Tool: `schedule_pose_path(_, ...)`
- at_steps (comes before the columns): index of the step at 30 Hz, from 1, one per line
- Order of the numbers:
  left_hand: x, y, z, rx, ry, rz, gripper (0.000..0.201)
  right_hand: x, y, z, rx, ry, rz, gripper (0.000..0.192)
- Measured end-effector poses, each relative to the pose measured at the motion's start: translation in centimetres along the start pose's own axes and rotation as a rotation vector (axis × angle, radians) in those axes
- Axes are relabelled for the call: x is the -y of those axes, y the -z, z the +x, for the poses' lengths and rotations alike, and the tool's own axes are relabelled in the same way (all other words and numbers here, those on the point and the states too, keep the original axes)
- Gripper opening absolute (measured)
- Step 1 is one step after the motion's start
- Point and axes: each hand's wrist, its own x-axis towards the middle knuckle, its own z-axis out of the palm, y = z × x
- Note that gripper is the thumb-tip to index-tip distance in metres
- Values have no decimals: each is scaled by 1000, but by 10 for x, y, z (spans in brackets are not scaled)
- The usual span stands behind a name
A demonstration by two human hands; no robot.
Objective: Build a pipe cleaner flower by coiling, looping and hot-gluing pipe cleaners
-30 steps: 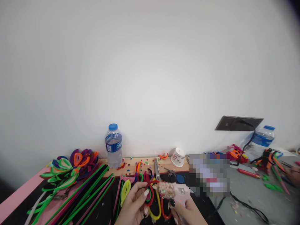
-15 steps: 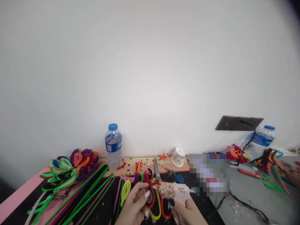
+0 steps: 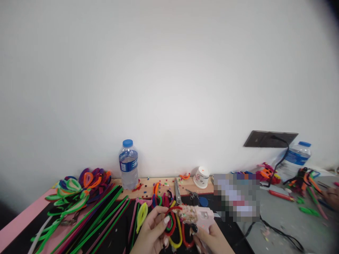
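At the bottom centre, my left hand pinches a looped piece of red and green pipe cleaner between thumb and fingers. My right hand is wrapped round a pale pink hot glue gun, whose nozzle end is crusted with coloured bits and points left. The nozzle reaches the red pipe cleaner at my left fingertips; whether they touch I cannot tell. A yellow pipe cleaner loop and a red loop hang between my hands. My right fingers are partly hidden behind the gun.
Behind my hands lie scissors, keys with a blue tag and a white paper cup. Pipe cleaner flowers, loose stems and a water bottle are left. Rightward are a black cable and another person's hand.
Almost nothing differs. My hands, the glue gun and the pipe cleaner loops stay in nearly the same place, with only a tiny shift at the fingertips.
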Motion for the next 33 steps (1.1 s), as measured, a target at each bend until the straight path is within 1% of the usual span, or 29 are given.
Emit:
schedule_pose_path(5,0,2,2,-25,-15,1,41,-1,1,1,17,8,18,59)
schedule_pose_path(10,-3,2,1,-36,-22,-15,37,0,1,0,25,-29,14,61)
schedule_pose_path(13,-4,2,1,-49,-25,-21,36,1,0,-1,15,-27,22,60)
schedule_pose_path(18,-5,2,2,-56,-30,-33,37,3,-2,-2,4,-10,17,58)
schedule_pose_path(25,-6,2,1,-65,-36,-38,36,0,-1,-2,43,1,32,61)
schedule_pose_path(28,-7,1,1,-69,-38,-38,37,1,0,-2,44,-3,25,64)
schedule_pose_path(33,-7,1,2,-83,-37,-41,37,2,1,-2,56,-30,-3,61)
